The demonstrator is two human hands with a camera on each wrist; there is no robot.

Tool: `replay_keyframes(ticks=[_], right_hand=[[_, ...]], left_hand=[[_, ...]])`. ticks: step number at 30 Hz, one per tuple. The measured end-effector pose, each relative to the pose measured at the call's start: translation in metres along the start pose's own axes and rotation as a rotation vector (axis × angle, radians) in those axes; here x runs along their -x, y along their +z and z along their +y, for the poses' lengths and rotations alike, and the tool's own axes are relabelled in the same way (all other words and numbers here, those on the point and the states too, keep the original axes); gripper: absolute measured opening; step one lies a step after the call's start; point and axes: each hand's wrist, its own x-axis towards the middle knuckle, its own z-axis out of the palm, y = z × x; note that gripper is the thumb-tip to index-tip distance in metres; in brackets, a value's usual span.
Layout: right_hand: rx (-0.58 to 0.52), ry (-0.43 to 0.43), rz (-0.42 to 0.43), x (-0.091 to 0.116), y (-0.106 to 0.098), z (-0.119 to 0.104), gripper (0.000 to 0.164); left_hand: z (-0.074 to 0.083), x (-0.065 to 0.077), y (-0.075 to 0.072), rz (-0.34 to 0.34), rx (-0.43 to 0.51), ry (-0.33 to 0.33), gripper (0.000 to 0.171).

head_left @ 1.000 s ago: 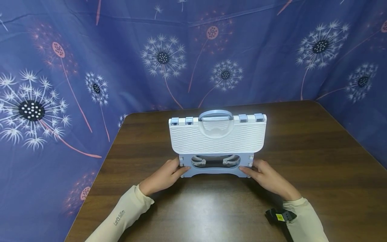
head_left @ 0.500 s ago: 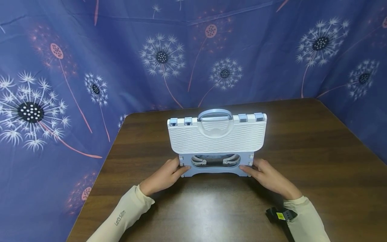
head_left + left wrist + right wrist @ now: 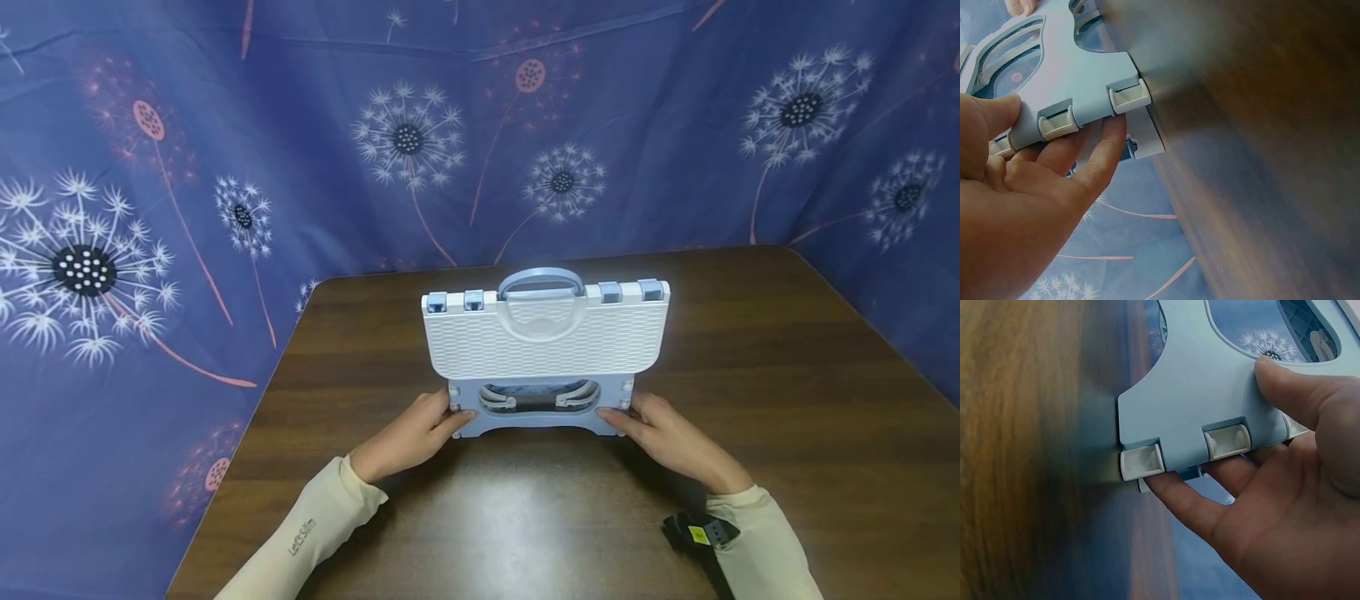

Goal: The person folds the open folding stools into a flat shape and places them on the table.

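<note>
A plastic folding stool [image 3: 547,342] with a white woven-textured top and light blue legs is at the middle of the table. Its top is folded at an angle, hinges and a blue carry handle [image 3: 540,282] uppermost. My left hand [image 3: 408,433] grips the left side of the blue leg panel [image 3: 1060,69], thumb on the front face and fingers at the hinged edge. On the opposite side my right hand [image 3: 675,437] pinches the same panel likewise, its thumb [image 3: 1285,387] near the oval opening. Parts of the fingers are hidden behind the stool.
The dark wooden table [image 3: 360,333] reaches back to a blue curtain [image 3: 300,167] printed with dandelions. A black strap with a yellow label [image 3: 699,534] sits at my right cuff.
Both hands keep their hold. The stool's top has tipped very slightly, and the view has shifted a little; otherwise things stay as they were.
</note>
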Motion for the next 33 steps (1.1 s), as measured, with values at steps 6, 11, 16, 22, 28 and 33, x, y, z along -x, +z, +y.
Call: replay_keyframes(ticks=[6,11,16,22,28,33], right_hand=[[0.011,0.028,0.007,0.001,0.002,0.004,0.048],[0.015,0.031,0.013,0.001,0.004,0.007,0.049],[0.05,0.016,0.025,0.001,0.003,0.005,0.047],[0.132,0.045,0.058,-0.002,-0.008,-0.01,0.055],[0.246,0.086,0.105,-0.008,-0.031,-0.033,0.078],[0.17,0.017,0.03,-0.014,-0.044,-0.036,0.082]], left_hand=[[0.0,-0.001,0.001,0.002,-0.035,0.005,0.054],[0.0,-0.001,0.001,0.006,-0.032,0.023,0.055],[0.0,0.001,0.0,0.016,-0.031,0.014,0.054],[0.001,0.006,-0.011,0.099,-0.087,0.012,0.046],[0.011,0.008,-0.032,0.257,-0.139,0.063,0.045],[0.014,0.007,-0.042,0.25,-0.125,0.046,0.063]])
